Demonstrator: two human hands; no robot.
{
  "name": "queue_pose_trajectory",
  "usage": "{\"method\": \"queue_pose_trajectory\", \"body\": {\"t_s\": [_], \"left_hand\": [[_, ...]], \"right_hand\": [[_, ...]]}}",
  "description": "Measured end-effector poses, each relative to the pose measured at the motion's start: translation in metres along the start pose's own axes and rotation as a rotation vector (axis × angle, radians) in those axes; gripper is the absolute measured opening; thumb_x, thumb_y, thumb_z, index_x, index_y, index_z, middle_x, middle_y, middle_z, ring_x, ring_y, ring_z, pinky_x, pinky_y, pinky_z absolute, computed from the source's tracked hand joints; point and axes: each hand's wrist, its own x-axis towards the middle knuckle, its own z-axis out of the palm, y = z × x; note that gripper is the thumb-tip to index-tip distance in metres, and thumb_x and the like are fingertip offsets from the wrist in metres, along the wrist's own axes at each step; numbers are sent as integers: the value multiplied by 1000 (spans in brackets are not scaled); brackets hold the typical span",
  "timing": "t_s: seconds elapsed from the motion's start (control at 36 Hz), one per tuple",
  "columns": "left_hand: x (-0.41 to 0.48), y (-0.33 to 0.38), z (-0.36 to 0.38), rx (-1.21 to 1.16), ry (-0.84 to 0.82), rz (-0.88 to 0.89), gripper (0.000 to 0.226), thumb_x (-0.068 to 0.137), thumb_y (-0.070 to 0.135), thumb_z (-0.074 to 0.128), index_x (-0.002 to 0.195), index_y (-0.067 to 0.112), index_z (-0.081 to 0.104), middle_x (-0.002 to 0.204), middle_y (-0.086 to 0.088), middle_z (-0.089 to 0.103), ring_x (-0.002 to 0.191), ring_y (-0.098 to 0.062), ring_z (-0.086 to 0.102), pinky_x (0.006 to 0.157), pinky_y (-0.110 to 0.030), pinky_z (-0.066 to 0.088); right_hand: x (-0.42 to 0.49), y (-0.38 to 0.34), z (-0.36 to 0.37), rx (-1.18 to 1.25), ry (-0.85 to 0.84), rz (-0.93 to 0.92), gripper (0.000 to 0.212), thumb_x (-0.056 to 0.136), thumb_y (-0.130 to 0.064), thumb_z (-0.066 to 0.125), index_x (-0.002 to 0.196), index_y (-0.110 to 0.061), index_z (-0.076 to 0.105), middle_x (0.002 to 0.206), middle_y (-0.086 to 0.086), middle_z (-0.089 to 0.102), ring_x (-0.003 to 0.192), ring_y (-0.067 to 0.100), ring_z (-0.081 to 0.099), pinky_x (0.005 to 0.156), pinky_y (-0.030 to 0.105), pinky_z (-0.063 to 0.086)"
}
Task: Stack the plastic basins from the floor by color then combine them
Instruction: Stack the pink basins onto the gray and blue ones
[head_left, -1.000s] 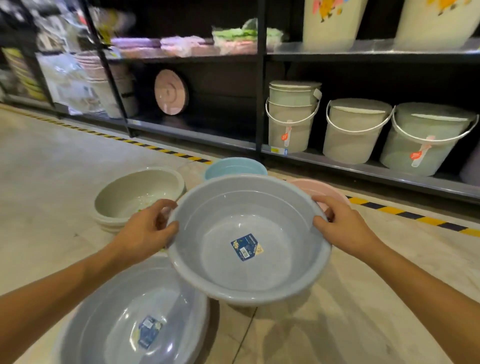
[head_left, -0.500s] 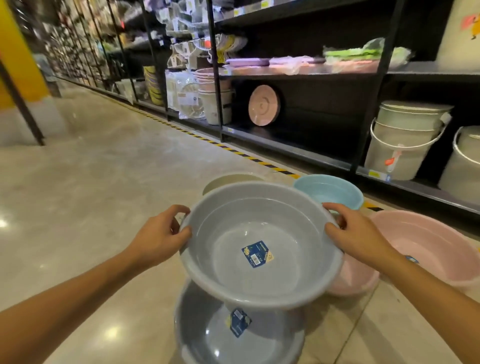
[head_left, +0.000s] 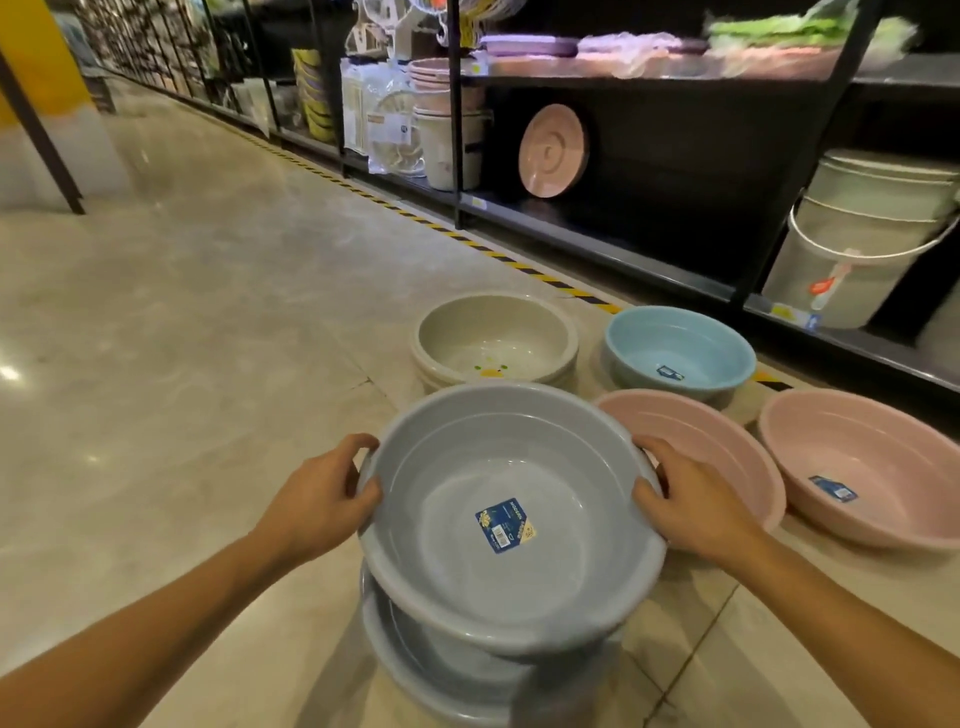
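Nesting of a grey basin into its colour-mate. The held basin (head_left: 467, 571) hangs almost directly over the floor basin (head_left: 441, 660), mouth up, so that its base can drop into the same-coloured shell below. Whether the two already touch cannot be told, since the upper wall hides the contact. The left hand (head_left: 317, 499) clamps the rim on the side to the left of the floor basin and the right hand (head_left: 696, 506) clamps the opposite side. Each hand has its thumb on the inner lip and its fingers curled round the outer edge. Opposed grips balance the wide, light shell and allow it to be centred. Both forearms reach forward, converging slightly, with wrists nearly straight. Beyond the floor basin sit the beige basins (head_left: 496, 343), apparently nested; beyond and to its right is the blue basin (head_left: 680, 353). To its right are the near pink basin (head_left: 701, 436) and the far pink basin (head_left: 872, 478), side by side and not yet nested. Judged stage: grey pair nearly joined, pink pair outstanding, combined stack to follow. The next move probably calls for a straight lowering with both grips eased together, lest the rim catch and sit askew
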Motion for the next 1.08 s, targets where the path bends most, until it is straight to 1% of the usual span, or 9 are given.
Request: {"method": "queue_pose_trajectory", "body": {"t_s": [0.14,0.22,0.33,0.47,0.67,0.78,0.86,0.97,1.08], "left_hand": [[-4,-15,22,2,-29,12,45,92,35,56,135,26,46,74,8,63,65,-9,60,60,-30,51],[-9,-23,32,-7,-35,7,47,92,36,57,136,24,47,73,9,61,65,-10,59,55,-23,43],[-18,-35,42,-7,-56,28,59,82,54,45,135,26,47,73,13,59,64,-8,58,54,-18,37],[-26,-51,56,-3,-84,22,55,86,50,48,136,26,46,73,13,59,64,-7,58,55,-19,40],[-32,-56,69,0,-107,15,47,93,43,53,136,27,45,73,15,57,63,-5,57,53,-14,36],[-33,-61,77,3,-136,-15,47,94,42,54,137,30,42,76,14,59,64,-6,58,54,-17,40],[-35,-67,83,12,-151,-35,46,94,45,52,136,34,38,78,14,61,66,-5,60,56,-19,46],[-34,-73,88,10,-155,-45,40,93,46,51,128,44,32,78,13,63,68,-4,61,60,-25,54],[-32,-76,92,30,-160,-58,41,91,52,49,125,51,25,80,15,63,68,-3,62,62,-27,57]], "right_hand": [[-2,12,22,-59,-55,-25,48,96,-42,49,143,-37,40,117,-9,67,95,13,64,83,38,56],[-4,20,37,-102,-78,-10,46,95,-44,46,140,-41,37,114,-9,65,94,15,64,79,44,57],[-9,27,55,-150,-105,-9,51,93,-46,41,143,-39,33,116,-8,64,94,18,64,79,45,56],[-10,34,73,-217,-113,-11,53,95,-45,38,146,-33,29,113,-3,64,93,20,63,79,43,55],[-16,39,93,-289,-87,-46,48,95,-39,39,142,-27,34,98,-2,65,79,19,62,68,41,55],[-14,49,105,-333,-34,-83,51,91,-39,35,140,-24,39,96,1,64,74,18,60,66,39,57],[-14,49,108,-385,27,-120,53,89,-34,39,139,-18,45,95,5,62,75,22,59,68,39,56],[-14,44,108,-406,30,-120,52,88,-32,44,137,-15,48,104,7,64,85,24,63,74,40,57],[-15,43,108,-398,-1,-107,53,91,-35,44,141,-18,43,111,5,64,91,21,64,81,39,58]]}}
